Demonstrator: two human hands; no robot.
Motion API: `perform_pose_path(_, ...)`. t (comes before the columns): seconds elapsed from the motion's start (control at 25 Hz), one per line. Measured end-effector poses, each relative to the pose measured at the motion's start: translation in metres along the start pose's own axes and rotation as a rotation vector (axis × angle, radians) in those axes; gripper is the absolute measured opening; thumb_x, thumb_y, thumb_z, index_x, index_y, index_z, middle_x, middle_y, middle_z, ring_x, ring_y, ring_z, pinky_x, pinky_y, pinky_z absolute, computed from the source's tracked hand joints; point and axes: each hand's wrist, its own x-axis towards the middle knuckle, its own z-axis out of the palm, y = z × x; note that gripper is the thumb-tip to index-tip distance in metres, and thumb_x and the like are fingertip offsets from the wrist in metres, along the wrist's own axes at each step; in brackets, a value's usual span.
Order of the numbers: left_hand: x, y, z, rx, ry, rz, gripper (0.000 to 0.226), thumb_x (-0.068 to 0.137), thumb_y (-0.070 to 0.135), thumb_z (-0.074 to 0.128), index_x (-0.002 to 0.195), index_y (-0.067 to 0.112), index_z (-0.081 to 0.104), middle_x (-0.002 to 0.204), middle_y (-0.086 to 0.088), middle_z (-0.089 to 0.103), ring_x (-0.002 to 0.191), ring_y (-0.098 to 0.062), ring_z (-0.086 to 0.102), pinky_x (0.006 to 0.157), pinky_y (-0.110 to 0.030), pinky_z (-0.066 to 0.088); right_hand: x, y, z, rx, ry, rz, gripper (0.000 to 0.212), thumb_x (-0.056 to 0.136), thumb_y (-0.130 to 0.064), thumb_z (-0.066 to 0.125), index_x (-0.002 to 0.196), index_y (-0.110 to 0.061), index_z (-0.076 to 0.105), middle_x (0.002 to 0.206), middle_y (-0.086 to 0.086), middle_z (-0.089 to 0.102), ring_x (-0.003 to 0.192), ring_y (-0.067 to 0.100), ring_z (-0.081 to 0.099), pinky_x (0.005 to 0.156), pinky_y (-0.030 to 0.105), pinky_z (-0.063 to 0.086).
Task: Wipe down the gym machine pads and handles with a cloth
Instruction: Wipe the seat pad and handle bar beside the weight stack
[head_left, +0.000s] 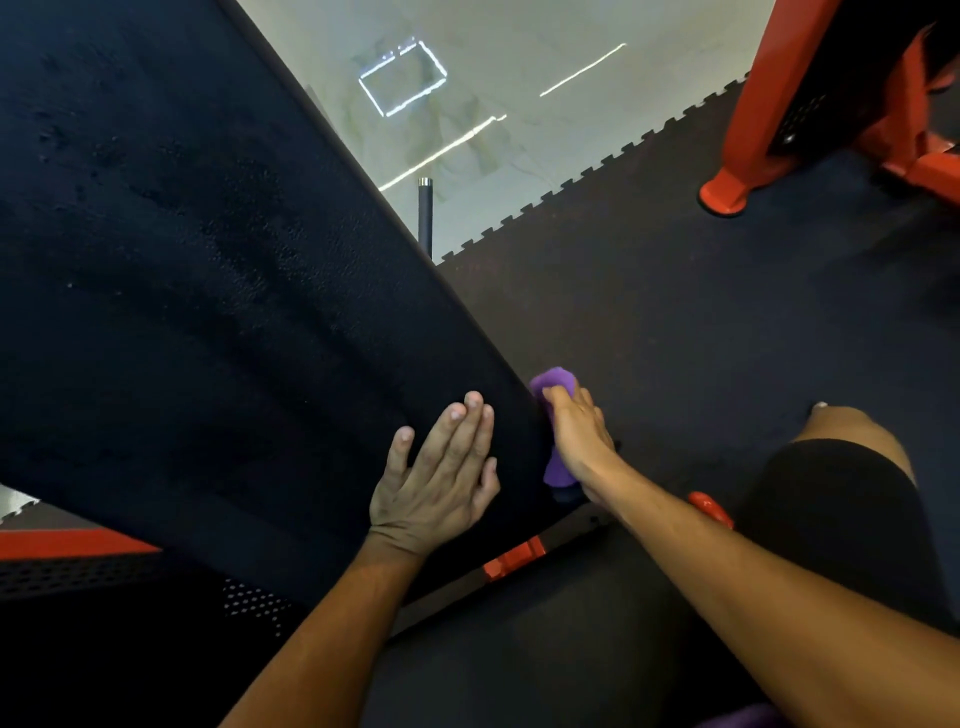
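Head view: your right hand (574, 434) grips the purple cloth (555, 383) against the side edge of the black pad (218, 291), while your left hand (441, 478) lies flat and open on top. The bunched cloth could slip off that narrow edge, leaving it unwiped.

Black rubber mats (675, 312) with a toothed edge covered the floor and met pale tiles (519, 78). A red frame (753, 104) stood on the mats at far right. A dark bar (425, 215) stood over the tiles.
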Motion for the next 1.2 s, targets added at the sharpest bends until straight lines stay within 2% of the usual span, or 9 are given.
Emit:
perform_pose_path(0.16, 0.006, -0.002, -0.01, -0.01, -0.046, -0.031, 0.081, 0.092, 0.047, 0.056, 0.16, 0.01, 0.034, 0.171, -0.007, 0.021, 0.157, -0.019, 0.02, 0.126, -0.048, 0.01, -0.034, -0.059, -0.024, 0.151, -0.075, -0.18, 0.03, 0.105, -0.039, 0.035, 0.125, -0.032, 0.057, 0.135, -0.001, 0.055, 0.125, 0.018, 0.051, 0.109, 0.037, 0.036)
perform_pose_path(0.28, 0.016, -0.01, -0.033, -0.132, -0.067, -0.068, 0.083, 0.09, 0.044, 0.065, 0.16, 0.012, 0.034, 0.171, -0.004, 0.021, 0.155, -0.015, 0.026, 0.125, -0.044, 0.018, -0.055, -0.076, -0.059, 0.231, -0.097, -0.259, 0.026, 0.106, -0.04, 0.035, 0.115, -0.041, 0.06, 0.121, -0.006, 0.066, 0.111, 0.014, 0.061, 0.101, 0.035, 0.045)
perform_pose_path(0.44, 0.043, -0.068, -0.053, -0.068, -0.007, -0.319, 0.078, 0.097, 0.045, 0.053, 0.162, 0.01, 0.025, 0.17, -0.008, 0.018, 0.159, -0.019, 0.013, 0.127, -0.047, 0.012, -0.055, -0.096, -0.091, 0.236, -0.018, -0.408, 0.039, 0.096, -0.059, 0.049, 0.13, -0.039, 0.055, 0.125, -0.01, 0.064, 0.115, 0.012, 0.061, 0.103, 0.039, 0.048)
perform_pose_path(0.6, 0.052, -0.079, -0.046, 0.047, 0.004, -0.362, 0.079, 0.1, 0.046, 0.046, 0.164, 0.01, 0.019, 0.173, -0.009, 0.009, 0.16, -0.022, 0.009, 0.129, -0.051, 0.005, -0.055, -0.086, -0.048, -0.026, -0.023, -0.555, 0.032, 0.105, -0.043, 0.045, 0.133, -0.031, 0.054, 0.123, -0.01, 0.062, 0.111, 0.009, 0.056, 0.09, 0.024, 0.038)
perform_pose_path(0.72, 0.046, -0.076, -0.038, 0.044, 0.029, -0.335, 0.079, 0.099, 0.046, 0.047, 0.163, 0.009, 0.022, 0.172, -0.01, 0.012, 0.159, -0.023, 0.012, 0.128, -0.051, 0.009, -0.045, -0.065, -0.021, -0.058, -0.008, -0.532, 0.037, 0.108, -0.047, 0.03, 0.14, -0.038, 0.045, 0.124, -0.012, 0.05, 0.12, 0.009, 0.045, 0.099, 0.025, 0.03)
perform_pose_path(0.8, 0.045, -0.077, -0.036, 0.066, 0.06, -0.328, 0.079, 0.097, 0.047, 0.048, 0.162, 0.008, 0.026, 0.172, -0.011, 0.015, 0.159, -0.024, 0.015, 0.127, -0.051, 0.01, -0.041, -0.071, -0.013, -0.032, -0.008, -0.591, 0.031, 0.108, -0.045, 0.027, 0.132, -0.05, 0.047, 0.125, -0.017, 0.052, 0.123, 0.004, 0.047, 0.104, 0.025, 0.033)
perform_pose_path(0.92, 0.044, -0.076, -0.034, 0.086, 0.091, -0.33, 0.079, 0.095, 0.047, 0.049, 0.161, 0.008, 0.03, 0.171, -0.011, 0.019, 0.158, -0.024, 0.017, 0.128, -0.05, 0.009, -0.051, -0.124, -0.006, 0.061, 0.005, -0.659, 0.024, 0.11, -0.034, 0.032, 0.121, -0.037, 0.054, 0.117, -0.011, 0.059, 0.11, -0.002, 0.055, 0.093, 0.017, 0.038)
perform_pose_path(1.04, 0.046, -0.077, -0.034, 0.084, 0.095, -0.33, 0.08, 0.093, 0.047, 0.052, 0.16, 0.007, 0.033, 0.17, -0.011, 0.023, 0.158, -0.024, 0.02, 0.128, -0.051, 0.011, -0.07, -0.213, -0.008, 0.119, -0.009, -0.833, 0.014, 0.11, -0.028, 0.036, 0.111, -0.027, 0.05, 0.098, -0.01, 0.055, 0.081, -0.015, 0.053, 0.073, 0.01, 0.038)
perform_pose_path(1.2, 0.048, -0.077, -0.037, 0.081, 0.077, -0.33, 0.081, 0.092, 0.048, 0.056, 0.159, 0.008, 0.035, 0.169, -0.011, 0.025, 0.157, -0.024, 0.022, 0.126, -0.051, 0.015, -0.088, -0.261, -0.014, 0.124, -0.088, -0.958, 0.017, 0.11, -0.029, 0.034, 0.12, -0.025, 0.047, 0.103, -0.01, 0.054, 0.079, -0.021, 0.051, 0.07, -0.001, 0.037)
